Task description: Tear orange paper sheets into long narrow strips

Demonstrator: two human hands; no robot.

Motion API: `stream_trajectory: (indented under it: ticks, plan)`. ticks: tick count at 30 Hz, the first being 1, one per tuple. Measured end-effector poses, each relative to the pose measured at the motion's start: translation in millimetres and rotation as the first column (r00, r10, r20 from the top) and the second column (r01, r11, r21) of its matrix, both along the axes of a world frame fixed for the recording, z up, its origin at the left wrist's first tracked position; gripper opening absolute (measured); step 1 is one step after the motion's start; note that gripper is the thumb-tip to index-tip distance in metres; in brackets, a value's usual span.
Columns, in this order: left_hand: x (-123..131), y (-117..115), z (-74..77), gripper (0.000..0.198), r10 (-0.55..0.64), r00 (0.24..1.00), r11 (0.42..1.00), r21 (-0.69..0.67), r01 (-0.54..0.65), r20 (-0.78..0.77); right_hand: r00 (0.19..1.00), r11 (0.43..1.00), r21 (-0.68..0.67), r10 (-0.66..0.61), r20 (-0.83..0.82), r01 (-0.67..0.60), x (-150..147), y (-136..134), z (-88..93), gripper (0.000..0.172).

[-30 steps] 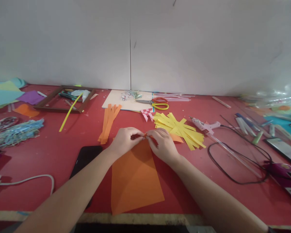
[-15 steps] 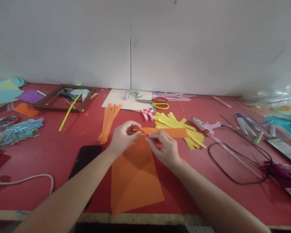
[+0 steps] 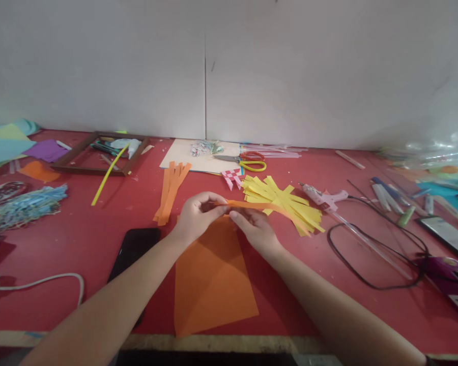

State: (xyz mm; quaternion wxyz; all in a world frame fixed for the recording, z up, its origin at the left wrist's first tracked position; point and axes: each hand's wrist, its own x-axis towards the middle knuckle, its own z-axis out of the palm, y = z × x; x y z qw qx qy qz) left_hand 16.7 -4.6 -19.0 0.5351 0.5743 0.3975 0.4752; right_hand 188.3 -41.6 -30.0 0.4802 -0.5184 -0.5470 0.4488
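My left hand (image 3: 201, 216) pinches one end of an orange paper strip (image 3: 265, 205) between thumb and fingers. Close beside it, my right hand (image 3: 255, 229) grips the same strip, its thumb in front and its fingers mostly hidden behind. From there the strip runs right, narrow side toward me, and bends down over a pile of yellow paper strips (image 3: 286, 201). Under both hands an orange paper sheet (image 3: 216, 279) lies on the red table (image 3: 290, 305). Several cut orange strips (image 3: 171, 193) lie left of my hands. Beyond them are scissors (image 3: 248, 161) with red and yellow handles.
A black phone (image 3: 135, 249) lies partly under my left forearm. To the right are a pink glue gun (image 3: 324, 197) with a looping black cord (image 3: 330, 239) and several pens (image 3: 389, 195). A brown frame (image 3: 76, 157) and a blue yarn bundle (image 3: 30, 206) lie left.
The orange strip has turned from showing its flat face to nearly edge-on, and its free end now droops right. My right hand has shifted slightly, its fingers moving behind the strip.
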Motion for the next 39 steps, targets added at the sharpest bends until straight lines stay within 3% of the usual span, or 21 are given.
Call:
stream_trajectory:
  ticks: [4, 9, 13, 20, 26, 31, 39]
  plan:
    - [1.8, -4.8, 8.3, 0.026, -0.092, 0.993, 0.996, -0.023, 0.091, -0.071, 0.942, 0.996, -0.092, -0.025, -0.333, -0.006, 3.3, 5.7, -0.6, 0.037]
    - [-0.2, -8.9, 14.3, 0.024, -0.112, 0.98, 0.988, 0.09, 0.128, -0.163, 0.889, 0.993, -0.114, -0.061, -0.454, 0.01, 4.5, 4.3, 5.8, 0.036]
    - [-0.4, -9.4, 14.2, 0.018, -0.047, 0.978, 0.983, 0.163, 0.081, -0.204, 0.893, 0.992, -0.127, -0.046, -0.449, -0.013, 3.8, 3.2, 6.8, 0.043]
    - [1.8, -10.4, 14.8, 0.016, -0.024, 0.965, 0.984, 0.166, 0.07, -0.263, 0.881, 0.99, -0.139, -0.096, -0.463, 0.035, 2.7, 4.8, 4.6, 0.037]
    - [1.5, -8.1, 5.2, 0.045, -0.001, 0.975, 0.995, 0.095, 0.023, -0.222, 0.872, 0.989, -0.121, -0.128, -0.472, 0.08, 1.7, 5.2, 3.1, 0.037]
    - [2.1, -7.5, 4.8, 0.027, 0.034, 0.965, 0.993, 0.121, -0.002, -0.26, 0.862, 0.988, -0.122, -0.147, -0.485, 0.099, 2.8, 6.2, -0.6, 0.038]
    - [3.4, -7.7, 6.1, 0.023, 0.032, 0.977, 0.997, 0.079, -0.016, -0.21, 0.912, 0.989, -0.145, -0.089, -0.4, 0.033, 5.0, 6.8, -1.6, 0.027]
